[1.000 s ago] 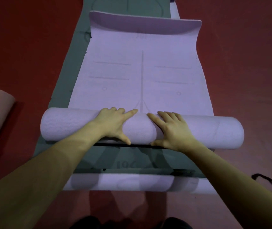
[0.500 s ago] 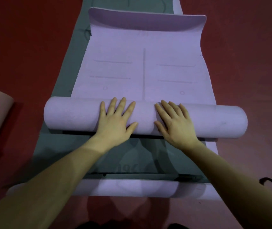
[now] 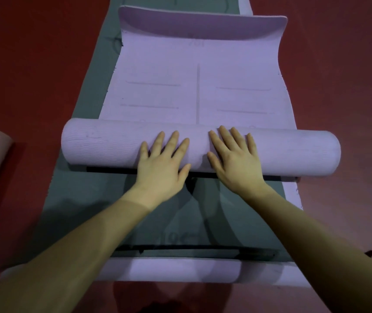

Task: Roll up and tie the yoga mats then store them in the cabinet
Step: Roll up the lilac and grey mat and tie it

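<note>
Lilac yoga mat (image 3: 203, 96), half rolled, lies on a grey-green mat (image 3: 85, 204) on the red floor (image 3: 33, 64). Left hand (image 3: 161, 164) and right hand (image 3: 234, 159) press flat on the roll (image 3: 103, 145), fingers straight and spread, grasping nothing. Flat length ahead ends in a curled-up far edge; bare floor either side. Roll sits farther forward than a second ago; fingers now extended.
</note>
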A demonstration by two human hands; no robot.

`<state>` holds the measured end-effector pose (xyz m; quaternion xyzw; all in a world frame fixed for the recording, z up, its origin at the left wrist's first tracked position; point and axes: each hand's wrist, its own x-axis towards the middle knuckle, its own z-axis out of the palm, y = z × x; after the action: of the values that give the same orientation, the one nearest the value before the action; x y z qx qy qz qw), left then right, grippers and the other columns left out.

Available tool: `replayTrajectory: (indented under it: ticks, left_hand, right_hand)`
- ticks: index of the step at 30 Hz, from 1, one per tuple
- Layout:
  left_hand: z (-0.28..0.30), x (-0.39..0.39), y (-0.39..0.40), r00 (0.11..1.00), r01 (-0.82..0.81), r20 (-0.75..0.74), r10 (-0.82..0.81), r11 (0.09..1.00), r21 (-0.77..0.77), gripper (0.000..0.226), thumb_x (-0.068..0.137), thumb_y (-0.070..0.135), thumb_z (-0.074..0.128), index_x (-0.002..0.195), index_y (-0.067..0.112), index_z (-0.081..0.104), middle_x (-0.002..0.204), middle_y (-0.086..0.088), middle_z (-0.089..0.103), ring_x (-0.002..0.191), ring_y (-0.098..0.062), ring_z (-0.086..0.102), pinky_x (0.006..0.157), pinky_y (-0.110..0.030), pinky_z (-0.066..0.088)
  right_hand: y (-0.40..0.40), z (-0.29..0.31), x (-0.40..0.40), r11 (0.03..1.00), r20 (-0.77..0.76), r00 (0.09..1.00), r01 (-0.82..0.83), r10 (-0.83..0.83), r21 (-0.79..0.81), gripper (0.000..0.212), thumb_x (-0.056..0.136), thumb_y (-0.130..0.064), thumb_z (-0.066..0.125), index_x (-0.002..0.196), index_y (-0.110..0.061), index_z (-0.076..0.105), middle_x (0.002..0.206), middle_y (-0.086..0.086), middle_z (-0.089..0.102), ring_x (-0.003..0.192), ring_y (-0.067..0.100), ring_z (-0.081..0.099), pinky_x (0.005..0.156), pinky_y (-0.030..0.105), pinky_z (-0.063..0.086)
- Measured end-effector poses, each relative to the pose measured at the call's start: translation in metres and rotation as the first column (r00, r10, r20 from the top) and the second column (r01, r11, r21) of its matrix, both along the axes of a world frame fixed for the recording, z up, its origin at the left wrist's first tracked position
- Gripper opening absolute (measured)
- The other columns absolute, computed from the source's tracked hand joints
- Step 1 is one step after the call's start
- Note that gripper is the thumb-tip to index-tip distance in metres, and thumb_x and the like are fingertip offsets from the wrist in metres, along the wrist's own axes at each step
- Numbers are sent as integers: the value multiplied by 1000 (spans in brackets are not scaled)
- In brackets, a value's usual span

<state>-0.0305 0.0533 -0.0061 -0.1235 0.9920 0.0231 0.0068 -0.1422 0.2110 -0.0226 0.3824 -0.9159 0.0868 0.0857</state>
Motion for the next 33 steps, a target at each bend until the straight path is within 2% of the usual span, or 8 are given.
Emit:
replayTrajectory:
  ticks: [5, 9, 12, 17, 19, 25, 29, 33]
  left_hand:
    - [2, -43, -22, 998, -12, 60, 11, 1000, 23, 69, 95, 55, 31, 152, 29, 3, 160, 2, 0, 146, -27, -1, 114, -55, 0]
    - [9, -63, -38, 997, 56, 43, -57, 998, 7, 74, 93, 55, 39, 152, 24, 8, 160, -2, 6, 146, -27, 5, 114, -51, 4]
    - [9, -63, -50, 992, 123, 33, -121, 991, -60, 81, 89, 54, 48, 152, 23, 8, 160, -3, 6, 146, -27, 7, 114, -52, 9]
    - [9, -96, -59, 985, 61, 164, -50, 996, -63, 110, 76, 62, 63, 151, 26, -10, 159, 0, -9, 146, -28, -6, 113, -59, 2]
    - [9, -108, -65, 984, 51, 172, -38, 996, -70, 116, 71, 65, 65, 151, 26, -9, 160, 1, -6, 146, -28, -7, 113, -58, 1]
    - [7, -119, -75, 979, 73, 201, -44, 987, -141, 127, 62, 71, 69, 150, 27, -12, 159, 1, -5, 145, -34, -2, 111, -62, 3]
    - [7, -115, -69, 981, 90, 184, -56, 979, -184, 119, 67, 67, 68, 151, 26, -6, 158, -2, 6, 140, -35, 14, 110, -59, 14]
    - [4, -102, -62, 986, 100, 151, -65, 967, -232, 112, 72, 66, 64, 151, 26, -4, 158, -2, 9, 139, -35, 17, 108, -57, 18]
  right_hand:
    - [14, -10, 8, 999, -92, 996, -25, 21, -48, 51, 90, -36, 40, 133, -13, 56, 140, 15, 51, 126, 37, 49, 102, 57, 37]
    - [6, -5, -19, 998, -109, 993, -55, 54, -9, 60, 82, -38, 55, 135, -12, 53, 141, 17, 49, 127, 37, 48, 100, 59, 37]
    - [-10, -2, -42, 997, -60, 997, -48, 51, 55, 81, 71, -43, 74, 140, -10, 47, 143, 18, 46, 129, 38, 45, 102, 63, 32]
    - [-37, 6, -73, 957, 49, 999, -14, 0, 290, 120, 67, -58, 74, 153, -12, 4, 158, 16, 10, 145, 36, 7, 111, 62, 1]
    - [-44, 6, -83, 947, 45, 999, 5, -20, 320, 126, 64, -61, 75, 152, -13, -2, 158, 17, 6, 145, 36, 2, 110, 63, -1]
    - [-54, 11, -97, 934, 20, 1000, -4, -4, 358, 123, 60, -56, 80, 151, -12, 10, 151, 20, 22, 141, 37, 18, 109, 63, 10]
    - [-50, 2, -94, 951, -83, 996, 1, 26, 310, 119, 35, -48, 90, 135, -3, 44, 126, 24, 52, 115, 40, 51, 95, 65, 34]
    - [-42, -1, -83, 965, -133, 989, -23, 59, 262, 113, 28, -44, 91, 127, -3, 52, 116, 25, 57, 103, 40, 58, 86, 59, 42]
